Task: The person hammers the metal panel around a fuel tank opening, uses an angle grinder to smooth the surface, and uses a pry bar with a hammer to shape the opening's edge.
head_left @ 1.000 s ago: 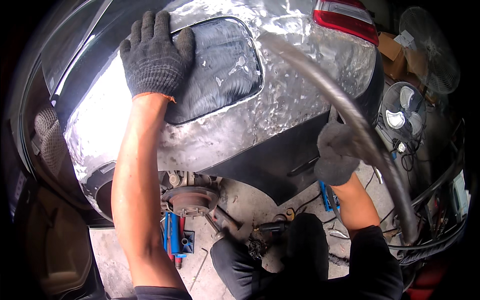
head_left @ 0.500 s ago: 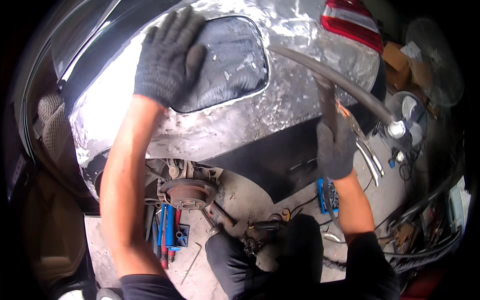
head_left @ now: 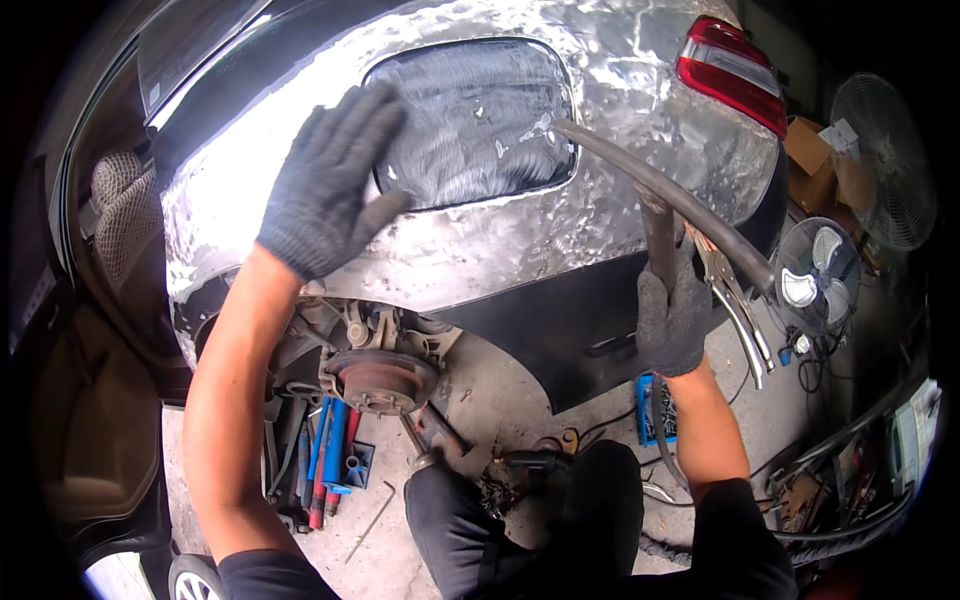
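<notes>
My left hand (head_left: 335,175), in a dark grey knit glove, lies with fingers stretched out on the bare-metal car body panel (head_left: 470,255). Its fingertips and thumb reach the left edge of a rounded, dark-outlined fuel flap (head_left: 480,130). In the matching glove, my right hand (head_left: 675,318) is wrapped round the handle of a panel-beating hammer (head_left: 665,190). The hammer's long curved head has its narrow tip by the flap's right edge, seen from above. Whether the tip touches metal I cannot tell. Silver locking pliers (head_left: 728,295) show just right of this hand.
Beneath the panel sits an exposed rusty brake disc (head_left: 380,382). Blue and red jack-like tools (head_left: 338,455) and a bent rod (head_left: 370,522) lie on the floor. A blue crate (head_left: 655,410), fan (head_left: 815,275) and cardboard box (head_left: 808,150) stand rightward. A red tail light (head_left: 733,75) is upper right.
My left hand has slid down the panel, off the flap's upper left toward its lower left edge. The hammer's broad end has turned from view. The whole view has shifted slightly.
</notes>
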